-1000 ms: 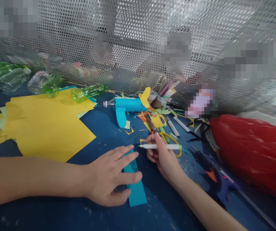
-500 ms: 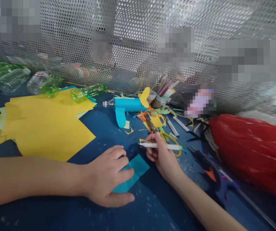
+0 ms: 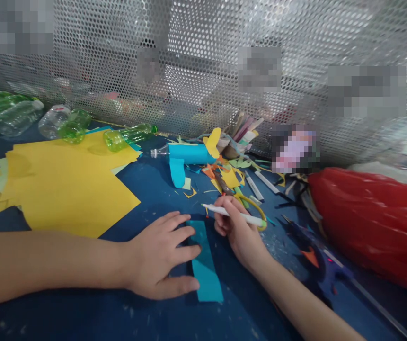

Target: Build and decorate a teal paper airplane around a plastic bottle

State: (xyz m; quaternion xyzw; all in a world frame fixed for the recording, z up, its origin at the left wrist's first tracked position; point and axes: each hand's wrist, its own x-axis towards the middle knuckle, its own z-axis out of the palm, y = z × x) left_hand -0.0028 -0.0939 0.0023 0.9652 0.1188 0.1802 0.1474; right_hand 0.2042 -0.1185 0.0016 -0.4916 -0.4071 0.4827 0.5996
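Note:
My left hand lies with fingers stretched out, their tips on the left edge of a blue paper strip on the dark blue table. In my right hand is a white felt-tip pen, its green tip pointing left above the table. Close behind that hand lie yellow-handled scissors, partly covered by it. Farther back rests a plastic bottle wrapped in blue paper, with a blue wing-like flap and a yellow paper piece at its right end.
Yellow paper sheets cover the left side, with several plastic bottles behind. Paper scraps and markers lie back right. A blue glue gun and a red plastic bag are at right. A perforated metal screen stands behind.
The blue paper strip has turned from a slant to nearly lengthwise, pointing away from me. My left fingers have shifted slightly over it. The pen now tilts more, its tip slightly higher.

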